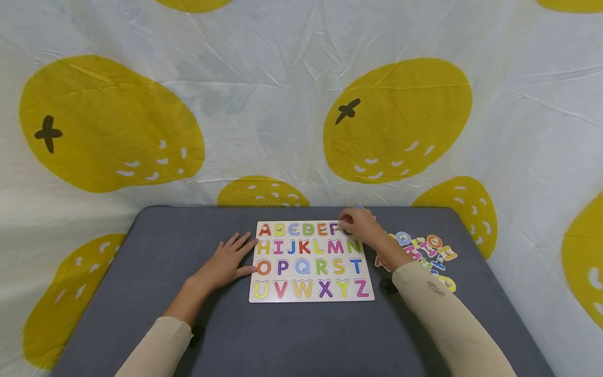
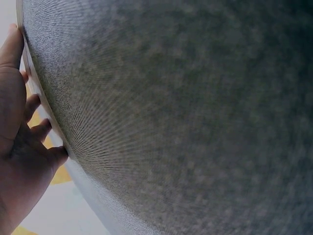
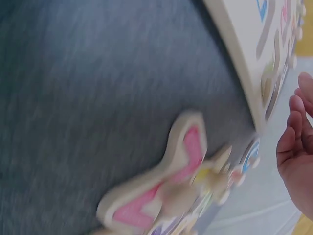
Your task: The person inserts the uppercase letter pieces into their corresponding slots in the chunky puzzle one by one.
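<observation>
A pale alphabet puzzle board (image 1: 312, 299), printed in rows of colourful letters A to Z, lies flat on the grey table. My left hand (image 1: 229, 264) rests beside it with fingers spread; fingertips and thumb touch its left edge. In the left wrist view, that hand (image 2: 22, 132) reaches toward the edge. My right hand (image 1: 363, 225) is over the board's top right corner, next to the letter F (image 1: 332, 229), fingers bent. In the right wrist view, the fingers of this hand (image 3: 299, 142) are drawn together above the board; I cannot tell whether a piece is between them.
Loose knobbed letter pieces lie heaped right of the board, among them an orange O (image 1: 434, 241) and a blue O-shaped one (image 1: 403, 238). A pink-faced piece (image 3: 134, 213) is close in the right wrist view. Behind the table (image 1: 301, 335) hangs a white curtain (image 1: 264, 120) with yellow fruit shapes.
</observation>
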A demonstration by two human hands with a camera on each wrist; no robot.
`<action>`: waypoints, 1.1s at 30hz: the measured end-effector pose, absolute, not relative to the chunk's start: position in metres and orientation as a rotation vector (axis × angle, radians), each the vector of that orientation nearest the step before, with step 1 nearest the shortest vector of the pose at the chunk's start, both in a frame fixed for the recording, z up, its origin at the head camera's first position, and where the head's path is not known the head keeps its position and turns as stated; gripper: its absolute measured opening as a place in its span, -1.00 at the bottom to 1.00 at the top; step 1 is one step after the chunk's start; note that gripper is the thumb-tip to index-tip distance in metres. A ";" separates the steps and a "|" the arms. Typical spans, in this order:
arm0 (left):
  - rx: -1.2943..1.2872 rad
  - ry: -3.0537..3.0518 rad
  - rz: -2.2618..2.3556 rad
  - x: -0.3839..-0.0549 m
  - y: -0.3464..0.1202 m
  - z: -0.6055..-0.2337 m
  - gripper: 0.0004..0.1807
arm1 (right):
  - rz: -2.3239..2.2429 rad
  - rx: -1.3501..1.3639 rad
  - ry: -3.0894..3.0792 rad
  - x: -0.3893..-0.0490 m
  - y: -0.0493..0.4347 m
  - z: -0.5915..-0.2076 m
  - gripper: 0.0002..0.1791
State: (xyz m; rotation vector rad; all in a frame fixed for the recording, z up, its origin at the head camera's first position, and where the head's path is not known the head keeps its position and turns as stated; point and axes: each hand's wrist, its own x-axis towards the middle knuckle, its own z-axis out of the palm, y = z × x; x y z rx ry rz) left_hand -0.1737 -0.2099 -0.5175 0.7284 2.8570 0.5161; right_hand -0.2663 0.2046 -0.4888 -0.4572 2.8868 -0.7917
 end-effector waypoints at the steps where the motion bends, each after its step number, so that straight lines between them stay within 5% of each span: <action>1: 0.730 2.859 0.516 -0.174 -0.210 -0.517 -0.08 | -0.800 -0.476 2.900 -0.267 0.209 -0.488 -0.81; 33: 0.732 2.847 0.519 -0.174 -0.210 -0.516 -0.11 | -0.592 -0.485 2.974 -0.304 0.256 -0.490 -0.81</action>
